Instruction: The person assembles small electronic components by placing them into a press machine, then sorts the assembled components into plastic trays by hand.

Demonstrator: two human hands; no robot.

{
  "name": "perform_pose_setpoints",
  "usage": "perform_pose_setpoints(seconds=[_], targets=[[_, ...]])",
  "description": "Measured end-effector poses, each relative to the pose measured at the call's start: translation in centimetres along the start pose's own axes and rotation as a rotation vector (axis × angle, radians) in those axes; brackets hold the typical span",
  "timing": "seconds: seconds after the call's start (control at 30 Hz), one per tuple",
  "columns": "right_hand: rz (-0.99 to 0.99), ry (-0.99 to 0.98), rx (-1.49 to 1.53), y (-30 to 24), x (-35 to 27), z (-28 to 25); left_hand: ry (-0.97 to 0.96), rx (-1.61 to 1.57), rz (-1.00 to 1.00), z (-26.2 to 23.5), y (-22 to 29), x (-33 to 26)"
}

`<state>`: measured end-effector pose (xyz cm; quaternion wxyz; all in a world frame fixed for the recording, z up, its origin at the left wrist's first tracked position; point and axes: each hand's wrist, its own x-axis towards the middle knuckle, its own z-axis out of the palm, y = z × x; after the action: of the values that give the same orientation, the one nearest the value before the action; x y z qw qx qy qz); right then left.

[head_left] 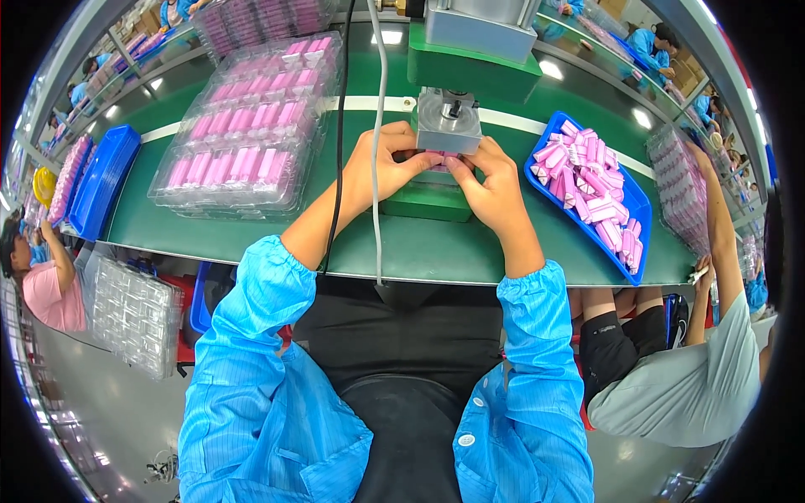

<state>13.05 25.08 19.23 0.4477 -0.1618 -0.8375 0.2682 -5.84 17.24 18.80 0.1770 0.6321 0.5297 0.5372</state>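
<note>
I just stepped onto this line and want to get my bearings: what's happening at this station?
A person in blue sleeves has both hands at a small metal press head on a green table. The left hand and right hand pinch a small pink part under it. A blue tray of loose pink parts lies to the right; clear trays of arranged pink parts lie to the left.
</note>
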Motion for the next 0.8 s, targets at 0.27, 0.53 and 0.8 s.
perform_pose_setpoints(seconds=[0.27, 0.53, 0.8], targets=[[0.036, -0.005, -0.005, -0.2, -0.2, 0.0, -0.007, -0.001, -0.029, -0.4, 0.2, -0.3], [0.034, 0.034, 0.006, 0.3, -0.1, -0.6, -0.038, 0.009, -0.082, 0.2, 1.4, 0.6], [0.165, 0.596, 0.027, 1.7, 0.4, -4.1, -0.141, 0.721, 0.0, -8.5, 1.2, 7.6]])
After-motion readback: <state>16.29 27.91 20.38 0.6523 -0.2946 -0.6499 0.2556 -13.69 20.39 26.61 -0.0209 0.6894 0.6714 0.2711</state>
